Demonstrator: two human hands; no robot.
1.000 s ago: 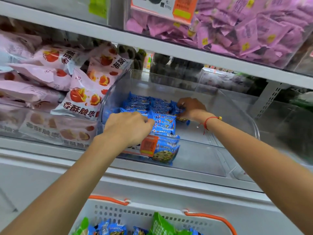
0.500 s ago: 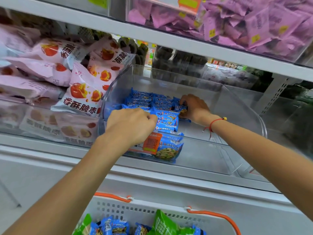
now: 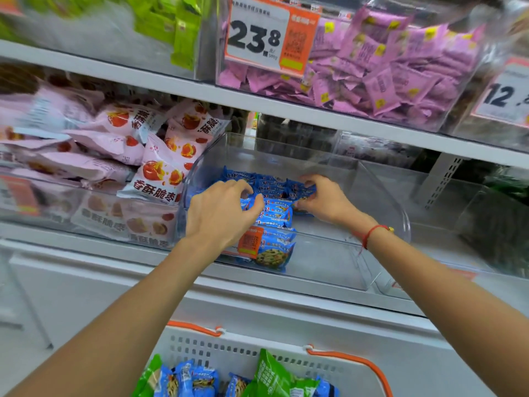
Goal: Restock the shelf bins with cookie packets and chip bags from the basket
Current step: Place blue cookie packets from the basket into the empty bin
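Note:
A clear plastic shelf bin (image 3: 380, 196) on the middle shelf holds a row of blue cookie packets (image 3: 274, 216). My left hand (image 3: 220, 213) is inside the bin at the left of the row, fingers curled on the packets. My right hand (image 3: 323, 202), a red string on its wrist, grips the packets at the right end of the row. Below, a white basket (image 3: 229, 351) with orange handles holds more blue packets (image 3: 186, 379) and green chip bags (image 3: 272, 373).
Left of the bin lies a bin of pink snack bags (image 3: 160, 173). The shelf above carries a bin of purple packets (image 3: 386, 75) with a price tag (image 3: 269, 35) and green packs (image 3: 171, 24). Clear bins stand to the right (image 3: 458, 207).
The view has tilted upward, showing the upper shelf and price tag. Both hands stay on the blue packets, my left hand's fingers now more spread over the row.

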